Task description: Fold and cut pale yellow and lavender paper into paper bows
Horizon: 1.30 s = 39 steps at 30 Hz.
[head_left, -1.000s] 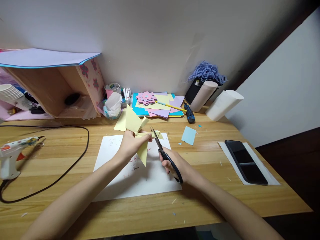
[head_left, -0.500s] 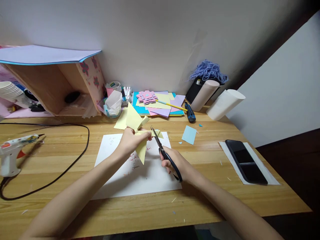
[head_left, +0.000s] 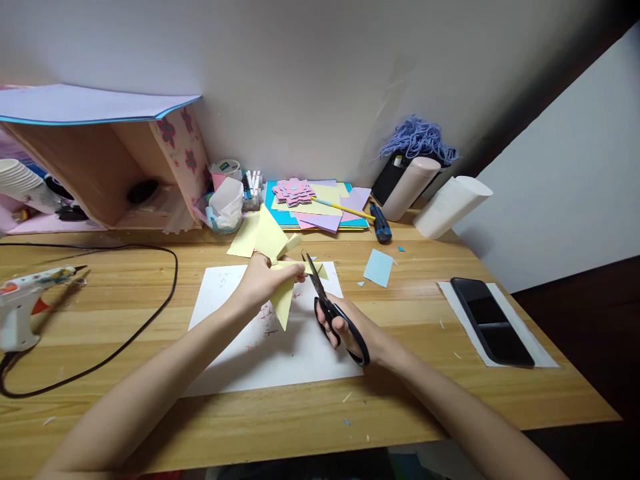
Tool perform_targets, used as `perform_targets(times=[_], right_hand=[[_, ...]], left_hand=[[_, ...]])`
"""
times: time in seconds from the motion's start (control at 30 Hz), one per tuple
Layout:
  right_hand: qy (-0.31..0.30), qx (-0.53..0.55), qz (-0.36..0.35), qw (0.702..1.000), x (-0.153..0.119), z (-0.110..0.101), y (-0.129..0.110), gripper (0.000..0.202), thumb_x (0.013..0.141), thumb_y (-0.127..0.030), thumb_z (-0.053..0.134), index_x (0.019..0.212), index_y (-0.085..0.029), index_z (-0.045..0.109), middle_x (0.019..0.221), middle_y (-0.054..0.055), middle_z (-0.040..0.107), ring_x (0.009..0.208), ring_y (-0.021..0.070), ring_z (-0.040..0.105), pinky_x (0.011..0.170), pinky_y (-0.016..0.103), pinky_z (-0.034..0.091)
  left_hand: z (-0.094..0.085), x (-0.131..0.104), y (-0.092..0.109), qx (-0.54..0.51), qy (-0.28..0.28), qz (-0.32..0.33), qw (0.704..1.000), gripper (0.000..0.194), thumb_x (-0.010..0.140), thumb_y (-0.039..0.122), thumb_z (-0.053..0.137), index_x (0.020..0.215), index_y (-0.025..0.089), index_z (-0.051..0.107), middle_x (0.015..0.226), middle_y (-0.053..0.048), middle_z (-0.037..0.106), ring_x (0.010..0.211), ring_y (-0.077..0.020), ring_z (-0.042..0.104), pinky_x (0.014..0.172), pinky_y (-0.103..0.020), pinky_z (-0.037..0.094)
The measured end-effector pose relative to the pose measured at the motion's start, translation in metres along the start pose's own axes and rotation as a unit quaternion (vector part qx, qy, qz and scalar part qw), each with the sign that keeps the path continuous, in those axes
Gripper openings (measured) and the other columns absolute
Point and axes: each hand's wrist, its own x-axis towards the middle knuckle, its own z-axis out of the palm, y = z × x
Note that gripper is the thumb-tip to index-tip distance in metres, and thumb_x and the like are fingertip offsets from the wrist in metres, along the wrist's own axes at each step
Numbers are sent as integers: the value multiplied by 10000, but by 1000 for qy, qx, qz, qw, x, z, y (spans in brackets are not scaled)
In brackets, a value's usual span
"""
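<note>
My left hand (head_left: 270, 280) is closed around a folded piece of yellow paper (head_left: 271, 235), thumb pressed on top. Parts of the paper stick out above, below and to the right of the fingers. In my right hand (head_left: 347, 327) are black-handled scissors (head_left: 327, 308), fingers through the loops. The scissor blades reach the right-hand strip of the yellow paper, close to my left fingertips; whether they are cutting into it I cannot tell. Both hands are over a white sheet (head_left: 315, 360) with red and dark marks.
A glue gun (head_left: 30, 300) with a looping black cord lies left. Behind are an open box (head_left: 183, 157), coloured papers (head_left: 320, 207) with a pink paper flower (head_left: 294, 192), and a utility knife (head_left: 381, 223). A blue paper piece (head_left: 379, 268) and a phone (head_left: 493, 322) lie right.
The scissor handles have spread apart in my right hand and the scissors have turned slightly. My left hand keeps its hold on the yellow paper, almost unmoved.
</note>
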Motion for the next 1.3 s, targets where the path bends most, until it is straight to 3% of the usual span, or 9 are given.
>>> perform_targets(times=[0.3, 0.5, 0.67, 0.83, 0.97, 1.03, 1.13, 1.2, 1.3], right_hand=[[19, -16, 21, 999, 2, 0, -1, 723, 536, -882, 359, 754, -194, 400, 535, -62, 379, 431, 80, 356, 402, 211, 295], [22, -17, 27, 999, 3, -1, -1, 675, 579, -846, 406, 753, -193, 401, 550, -60, 387, 445, 79, 359, 411, 206, 290], [0, -2, 17, 1000, -1, -5, -4, 730, 569, -871, 329, 818, -190, 412, 566, -51, 430, 465, 89, 402, 425, 204, 324], [-22, 24, -12, 999, -1, -8, -5, 737, 580, -862, 350, 824, -174, 451, 628, -31, 448, 501, 88, 438, 452, 210, 371], [10, 171, -36, 985, 10, -8, 0, 721, 597, -877, 293, 754, -185, 421, 583, -27, 480, 423, 86, 443, 424, 233, 409], [69, 241, -19, 968, 16, -10, -1, 654, 664, -838, 300, 719, -194, 400, 588, -6, 536, 404, 93, 469, 422, 246, 431], [184, 273, 0, 944, 21, -17, -7, 488, 684, -655, 575, 703, -193, 419, 612, -18, 555, 482, 105, 544, 506, 252, 482], [212, 273, 11, 938, 22, -22, -10, 435, 618, -526, 707, 691, -189, 442, 615, -31, 543, 540, 118, 570, 548, 265, 503], [206, 271, 15, 940, 24, -26, -8, 456, 520, -409, 793, 671, -195, 421, 624, -37, 556, 554, 129, 576, 554, 290, 514]], left_hand=[[0, 3, -5, 6, 9, 8, 1000, 171, 607, 261, 689, 671, 120, 618, 640, -70, 666, 594, -163, 628, 585, -268, 514], [0, 4, -5, 3, 11, 0, 1000, 190, 610, 274, 702, 671, 113, 623, 657, -75, 670, 612, -168, 636, 579, -258, 513], [-3, 6, -8, 4, 3, 13, 1000, 236, 633, 313, 711, 709, 99, 648, 697, -88, 682, 662, -182, 643, 618, -267, 515], [-9, 13, -10, -7, 81, 138, 987, 256, 676, 366, 690, 751, 123, 669, 784, -87, 701, 792, -203, 651, 755, -294, 499], [-16, 10, -13, 111, 155, 285, 939, 190, 695, 365, 677, 757, 186, 699, 857, -70, 704, 855, -200, 640, 834, -325, 482], [-21, 8, -17, 194, 110, 344, 912, 155, 680, 375, 684, 723, 227, 708, 896, -60, 707, 883, -201, 639, 921, -361, 445], [-24, 8, -26, 306, -30, 349, 885, 110, 690, 358, 675, 768, 289, 711, 939, -25, 711, 933, -200, 637, 1023, -418, 356], [-24, 9, -32, 349, -97, 320, 876, 61, 717, 344, 658, 726, 299, 698, 928, -14, 713, 941, -195, 640, 1026, -427, 351], [-22, 13, -41, 360, -135, 302, 872, 59, 708, 335, 680, 666, 294, 679, 899, -22, 711, 904, -192, 651, 989, -411, 393]])
